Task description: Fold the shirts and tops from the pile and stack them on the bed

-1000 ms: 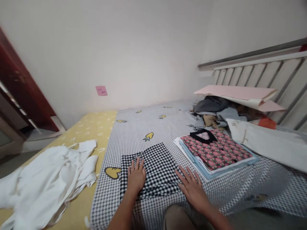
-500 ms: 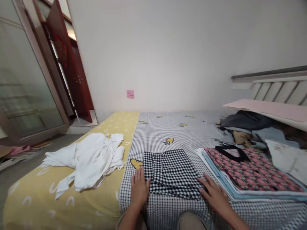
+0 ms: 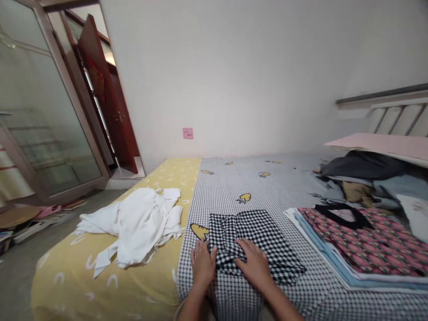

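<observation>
A folded black-and-white checked garment (image 3: 264,232) lies on the checked bedsheet (image 3: 234,183) in front of me. My left hand (image 3: 202,264) rests at its left edge, fingers stretched out and close together. My right hand (image 3: 254,264) lies flat on top of the garment's near left part, fingers extended. Neither hand grips anything.
A crumpled white garment (image 3: 137,223) lies on the yellow sheet (image 3: 67,285) to the left. A stack of folded clothes topped by a pink patterned piece (image 3: 361,243) sits at right, with loose clothes (image 3: 361,171) and a pink board (image 3: 381,145) behind. A door (image 3: 107,93) stands at far left.
My right hand has moved left from the garment's right edge onto its top. The view has swung left; the left hand stays at the left edge.
</observation>
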`<action>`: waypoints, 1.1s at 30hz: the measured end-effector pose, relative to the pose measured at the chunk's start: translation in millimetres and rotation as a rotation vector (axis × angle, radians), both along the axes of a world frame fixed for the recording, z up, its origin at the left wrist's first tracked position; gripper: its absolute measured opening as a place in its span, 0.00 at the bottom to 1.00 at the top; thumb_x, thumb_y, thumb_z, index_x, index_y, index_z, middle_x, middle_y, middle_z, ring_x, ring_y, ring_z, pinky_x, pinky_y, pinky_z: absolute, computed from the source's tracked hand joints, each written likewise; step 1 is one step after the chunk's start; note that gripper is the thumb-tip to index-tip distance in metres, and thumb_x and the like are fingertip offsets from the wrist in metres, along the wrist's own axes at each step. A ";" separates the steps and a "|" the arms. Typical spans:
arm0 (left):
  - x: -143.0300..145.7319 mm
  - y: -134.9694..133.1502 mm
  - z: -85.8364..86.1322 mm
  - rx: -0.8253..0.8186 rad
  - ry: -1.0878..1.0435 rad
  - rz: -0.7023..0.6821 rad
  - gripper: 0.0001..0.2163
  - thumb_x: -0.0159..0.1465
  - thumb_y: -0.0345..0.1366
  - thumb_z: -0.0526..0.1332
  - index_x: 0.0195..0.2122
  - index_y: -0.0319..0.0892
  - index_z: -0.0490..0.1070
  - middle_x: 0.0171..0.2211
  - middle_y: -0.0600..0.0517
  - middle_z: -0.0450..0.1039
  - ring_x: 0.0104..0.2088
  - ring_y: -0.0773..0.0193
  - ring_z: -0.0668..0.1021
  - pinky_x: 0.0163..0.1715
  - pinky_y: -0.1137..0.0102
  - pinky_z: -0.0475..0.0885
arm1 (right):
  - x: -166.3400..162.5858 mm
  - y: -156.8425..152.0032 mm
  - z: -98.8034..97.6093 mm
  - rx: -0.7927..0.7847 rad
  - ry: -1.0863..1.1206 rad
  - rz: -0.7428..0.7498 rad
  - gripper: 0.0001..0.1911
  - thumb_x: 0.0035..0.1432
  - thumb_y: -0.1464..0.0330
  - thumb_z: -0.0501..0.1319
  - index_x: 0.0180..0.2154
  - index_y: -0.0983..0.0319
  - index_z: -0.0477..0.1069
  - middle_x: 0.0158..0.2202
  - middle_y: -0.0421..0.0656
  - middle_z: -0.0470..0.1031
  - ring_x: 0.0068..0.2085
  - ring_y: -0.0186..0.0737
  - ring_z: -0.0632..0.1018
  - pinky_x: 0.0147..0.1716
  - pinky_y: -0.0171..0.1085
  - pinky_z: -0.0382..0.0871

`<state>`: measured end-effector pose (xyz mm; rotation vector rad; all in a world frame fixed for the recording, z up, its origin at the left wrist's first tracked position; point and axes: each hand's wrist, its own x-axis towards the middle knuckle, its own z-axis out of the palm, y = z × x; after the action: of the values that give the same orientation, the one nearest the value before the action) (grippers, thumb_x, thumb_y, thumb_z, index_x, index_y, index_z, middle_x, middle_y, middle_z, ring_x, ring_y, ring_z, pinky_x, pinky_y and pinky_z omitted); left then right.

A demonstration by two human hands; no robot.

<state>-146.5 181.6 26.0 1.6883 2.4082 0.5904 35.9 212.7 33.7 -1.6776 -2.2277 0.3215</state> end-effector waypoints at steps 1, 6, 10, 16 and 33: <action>0.3 -0.5 0.2 0.000 -0.004 -0.004 0.23 0.71 0.42 0.46 0.61 0.38 0.66 0.69 0.43 0.59 0.70 0.51 0.57 0.68 0.51 0.53 | 2.1 2.3 -1.1 0.004 0.035 -0.011 0.30 0.58 0.59 0.57 0.63 0.50 0.66 0.67 0.44 0.64 0.67 0.52 0.64 0.63 0.54 0.57; 3.6 -3.3 1.2 0.020 -0.023 -0.002 0.22 0.70 0.39 0.46 0.61 0.38 0.65 0.70 0.41 0.57 0.71 0.52 0.55 0.69 0.51 0.49 | 18.1 8.7 9.7 -0.162 0.167 0.043 0.30 0.62 0.52 0.53 0.63 0.51 0.65 0.69 0.44 0.60 0.69 0.52 0.59 0.65 0.56 0.52; 0.5 -0.6 2.0 -0.017 -0.059 0.018 0.23 0.64 0.28 0.49 0.60 0.41 0.65 0.68 0.45 0.61 0.71 0.57 0.56 0.69 0.54 0.49 | 11.9 3.5 18.2 -0.249 0.146 0.057 0.34 0.61 0.51 0.54 0.66 0.54 0.61 0.71 0.46 0.54 0.71 0.50 0.53 0.67 0.54 0.46; -1.5 -1.3 4.8 -0.055 -0.046 0.004 0.25 0.59 0.24 0.51 0.59 0.41 0.67 0.70 0.47 0.58 0.71 0.60 0.55 0.70 0.57 0.48 | -4.8 2.4 0.3 -0.122 0.534 -0.143 0.29 0.49 0.68 0.61 0.55 0.54 0.73 0.66 0.45 0.66 0.69 0.55 0.59 0.67 0.57 0.41; -0.5 -7.1 -9.7 -0.029 0.218 -0.041 0.26 0.66 0.26 0.45 0.64 0.41 0.64 0.70 0.49 0.54 0.70 0.57 0.56 0.69 0.55 0.51 | 92.0 37.6 10.9 -0.128 1.304 -0.365 0.38 0.62 0.44 0.40 0.58 0.59 0.69 0.53 0.52 0.78 0.55 0.52 0.77 0.54 0.58 0.69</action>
<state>-147.1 174.5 16.2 1.8741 2.5039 0.3816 127.9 250.3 44.6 -1.2412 -0.9378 1.0761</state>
